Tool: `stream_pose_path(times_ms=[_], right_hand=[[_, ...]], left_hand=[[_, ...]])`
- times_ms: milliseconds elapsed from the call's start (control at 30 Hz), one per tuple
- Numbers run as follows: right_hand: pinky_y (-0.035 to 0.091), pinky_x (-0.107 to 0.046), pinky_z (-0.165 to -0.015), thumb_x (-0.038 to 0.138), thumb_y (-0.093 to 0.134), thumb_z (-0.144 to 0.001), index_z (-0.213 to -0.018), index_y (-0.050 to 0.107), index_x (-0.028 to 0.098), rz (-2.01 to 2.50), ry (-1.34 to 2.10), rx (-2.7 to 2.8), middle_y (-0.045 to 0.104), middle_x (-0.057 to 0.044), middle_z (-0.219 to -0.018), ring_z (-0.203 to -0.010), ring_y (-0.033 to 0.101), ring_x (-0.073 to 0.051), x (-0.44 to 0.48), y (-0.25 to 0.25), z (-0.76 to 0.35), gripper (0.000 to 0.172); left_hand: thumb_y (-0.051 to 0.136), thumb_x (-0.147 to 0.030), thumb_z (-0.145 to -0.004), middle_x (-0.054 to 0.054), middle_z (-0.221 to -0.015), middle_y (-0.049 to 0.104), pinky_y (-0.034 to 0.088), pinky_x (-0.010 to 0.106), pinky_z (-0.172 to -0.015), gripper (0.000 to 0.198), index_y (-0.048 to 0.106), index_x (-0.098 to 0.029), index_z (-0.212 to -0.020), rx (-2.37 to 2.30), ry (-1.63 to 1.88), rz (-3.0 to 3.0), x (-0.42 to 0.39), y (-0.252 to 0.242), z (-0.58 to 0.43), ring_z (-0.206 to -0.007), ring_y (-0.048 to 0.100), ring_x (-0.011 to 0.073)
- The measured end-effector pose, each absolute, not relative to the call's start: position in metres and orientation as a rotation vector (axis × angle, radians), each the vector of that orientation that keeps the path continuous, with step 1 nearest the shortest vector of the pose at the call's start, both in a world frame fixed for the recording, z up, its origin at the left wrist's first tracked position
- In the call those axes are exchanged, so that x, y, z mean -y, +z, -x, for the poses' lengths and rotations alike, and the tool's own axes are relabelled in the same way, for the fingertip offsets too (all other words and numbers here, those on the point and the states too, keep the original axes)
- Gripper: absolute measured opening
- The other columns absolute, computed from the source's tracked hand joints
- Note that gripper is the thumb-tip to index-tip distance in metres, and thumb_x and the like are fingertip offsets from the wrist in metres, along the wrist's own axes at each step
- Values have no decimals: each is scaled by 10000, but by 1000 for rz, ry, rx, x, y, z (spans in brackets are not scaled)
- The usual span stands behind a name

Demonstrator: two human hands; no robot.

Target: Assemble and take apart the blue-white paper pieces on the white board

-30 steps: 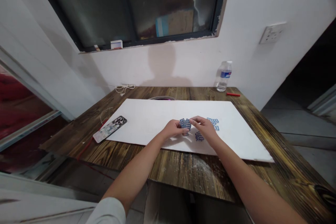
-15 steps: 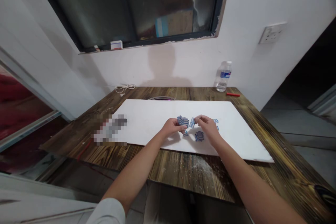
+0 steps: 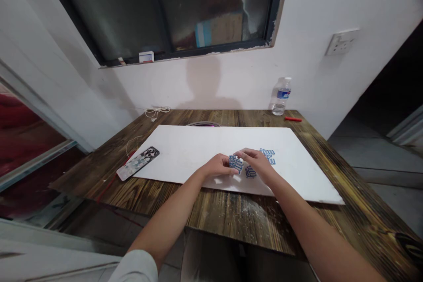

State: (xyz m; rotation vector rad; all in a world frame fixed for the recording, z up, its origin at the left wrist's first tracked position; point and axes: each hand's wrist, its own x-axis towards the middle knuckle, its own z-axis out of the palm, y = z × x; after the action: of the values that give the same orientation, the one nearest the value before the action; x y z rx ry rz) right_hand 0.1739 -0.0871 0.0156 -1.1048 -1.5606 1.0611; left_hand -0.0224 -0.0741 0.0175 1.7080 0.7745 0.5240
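Observation:
My left hand (image 3: 220, 165) grips a small blue-patterned piece (image 3: 235, 164) between thumb and fingers, just above the white board (image 3: 188, 150). The piece carries narrow blue-outlined shapes; its material is too small to make out. My right hand (image 3: 256, 161) is closed in a pinch, with its fingertips at the piece's upper edge. Whether those fingers hold anything is hidden. A similar blue piece (image 3: 250, 172) lies on the board, partly behind my right hand. Beyond that hand, another blue-outlined pattern (image 3: 268, 157) rests on the board.
The board lies on a dark wooden table (image 3: 238, 220). A patterned phone (image 3: 139, 163) overlaps its left edge. Towards the wall stand a water bottle (image 3: 282, 97), a red pen-like stick (image 3: 293, 119) and a white cord (image 3: 157, 111). A round-rimmed object (image 3: 203, 124) shows behind the board.
My right hand has moved slightly left and down to meet the piece in my left hand. The small blue bit it pinched apart before is no longer distinctly visible. The left-held piece has turned.

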Motion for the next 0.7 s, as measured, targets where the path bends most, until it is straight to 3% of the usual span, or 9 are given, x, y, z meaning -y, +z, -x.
stream_pose_path(times_ms=[167, 333, 467, 700], right_hand=[[455, -314, -669, 576, 666, -715, -696, 711, 200, 1001, 1120, 1612, 680, -35, -712, -712, 597, -203, 95, 22, -169, 379], [450, -303, -681, 575, 604, -773, -653, 679, 202, 951, 1106, 1637, 655, -26, -703, -710, 584, -186, 95, 23, -170, 399], [414, -289, -621, 540, 671, -734, -577, 626, 197, 980, 1052, 1657, 615, -14, -659, -646, 535, -162, 95, 22, -170, 379], [414, -300, -648, 538, 674, -728, -586, 598, 201, 995, 1007, 1319, 587, -7, -605, -627, 503, -156, 92, 24, -175, 374]], left_hand=[[749, -413, -695, -5, -612, 585, 379, 235, -581, 302, 695, -118, -729, -714, 411, -1846, 75, 20, 25, -590, 507, 114], [749, -399, -689, -15, -598, 565, 370, 227, -573, 286, 713, -119, -740, -761, 376, -1878, 75, 21, 24, -584, 492, 109], [753, -378, -688, -15, -590, 582, 369, 220, -561, 260, 730, -124, -741, -744, 371, -1893, 77, 22, 23, -572, 499, 107], [788, -428, -653, 20, -653, 658, 412, 244, -604, 352, 743, -107, -790, -747, 420, -1789, 77, 23, 22, -602, 552, 133]])
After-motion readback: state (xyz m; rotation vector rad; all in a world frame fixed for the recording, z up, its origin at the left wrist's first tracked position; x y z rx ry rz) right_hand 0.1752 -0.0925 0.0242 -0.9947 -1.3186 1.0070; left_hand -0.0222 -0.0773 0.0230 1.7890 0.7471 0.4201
